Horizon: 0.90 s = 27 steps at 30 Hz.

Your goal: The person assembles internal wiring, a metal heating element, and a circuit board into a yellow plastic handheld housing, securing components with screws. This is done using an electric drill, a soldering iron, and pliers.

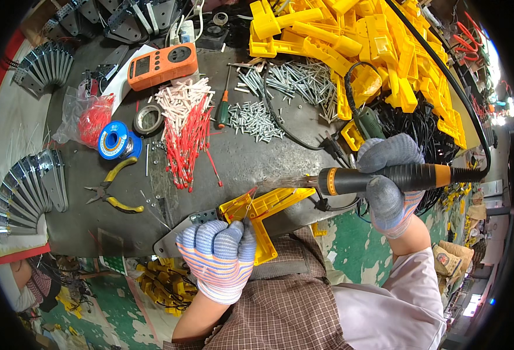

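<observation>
My right hand (388, 201), in a striped knit glove, is wrapped round the black and orange handle of a soldering iron (350, 181). The iron lies level, its metal tip pointing left over a yellow plastic housing (267, 240) at the table's front edge. My left hand (219, 252), gloved alike, is closed at the housing's left end. Between its thumb and finger a thin wire (247, 211) seems pinched, looping up near the tip. A red lead (251, 191) shows just there. A dark metal bracket (175, 234) lies beside the left hand, partly under it.
Yellow housings (385, 46) are heaped at the back right, beside screws (255, 121). Red leads with white sleeves (184, 140), a solder spool (116, 142), pliers (117, 185), a screwdriver (223, 104) and an orange meter (162, 65) lie further left. The iron's black cable (464, 99) arches along the right.
</observation>
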Available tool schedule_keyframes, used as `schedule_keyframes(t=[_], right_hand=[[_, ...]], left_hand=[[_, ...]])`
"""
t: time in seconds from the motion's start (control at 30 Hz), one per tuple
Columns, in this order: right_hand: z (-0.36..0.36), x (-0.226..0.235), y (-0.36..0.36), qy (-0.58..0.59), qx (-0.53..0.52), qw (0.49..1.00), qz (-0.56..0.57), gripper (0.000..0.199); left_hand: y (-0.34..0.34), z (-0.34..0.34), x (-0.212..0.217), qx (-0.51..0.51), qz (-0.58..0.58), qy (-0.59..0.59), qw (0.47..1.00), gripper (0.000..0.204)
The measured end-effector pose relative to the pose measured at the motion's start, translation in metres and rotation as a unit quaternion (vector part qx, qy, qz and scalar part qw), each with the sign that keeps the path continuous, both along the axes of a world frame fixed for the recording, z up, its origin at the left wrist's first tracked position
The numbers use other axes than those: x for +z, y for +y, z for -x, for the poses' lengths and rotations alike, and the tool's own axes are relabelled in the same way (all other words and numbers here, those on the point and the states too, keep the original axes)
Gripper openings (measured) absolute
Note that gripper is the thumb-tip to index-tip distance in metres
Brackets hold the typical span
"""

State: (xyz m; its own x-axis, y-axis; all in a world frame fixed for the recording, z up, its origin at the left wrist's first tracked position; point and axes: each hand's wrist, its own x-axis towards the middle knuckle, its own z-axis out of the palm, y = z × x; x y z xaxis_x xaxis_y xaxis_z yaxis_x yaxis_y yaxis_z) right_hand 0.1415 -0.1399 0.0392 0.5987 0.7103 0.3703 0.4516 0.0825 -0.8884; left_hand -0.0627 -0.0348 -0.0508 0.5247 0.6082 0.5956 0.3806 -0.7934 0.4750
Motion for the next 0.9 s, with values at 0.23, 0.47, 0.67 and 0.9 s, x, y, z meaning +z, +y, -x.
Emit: schedule_keyframes(t=[0.23,0.47,0.67,0.9], right_hand=[[0.002,0.005,-0.002,-0.008,0.007,1.0,0.0,0.027],[0.003,0.008,-0.004,-0.032,0.021,0.999,0.029,0.017],[0.0,0.009,-0.012,-0.016,-0.036,0.996,-0.083,0.024],[0.003,0.014,-0.037,0.043,-0.002,0.999,-0.029,0.042]], left_hand=[[0.002,-0.002,-0.009,-0.002,-0.001,-0.009,1.0,0.022],[0.002,-0.001,-0.011,-0.006,0.004,-0.003,1.0,0.022],[-0.001,0.005,-0.002,-0.012,0.018,-0.018,1.0,0.024],[-0.022,0.027,0.002,-0.089,0.024,0.001,0.996,0.032]])
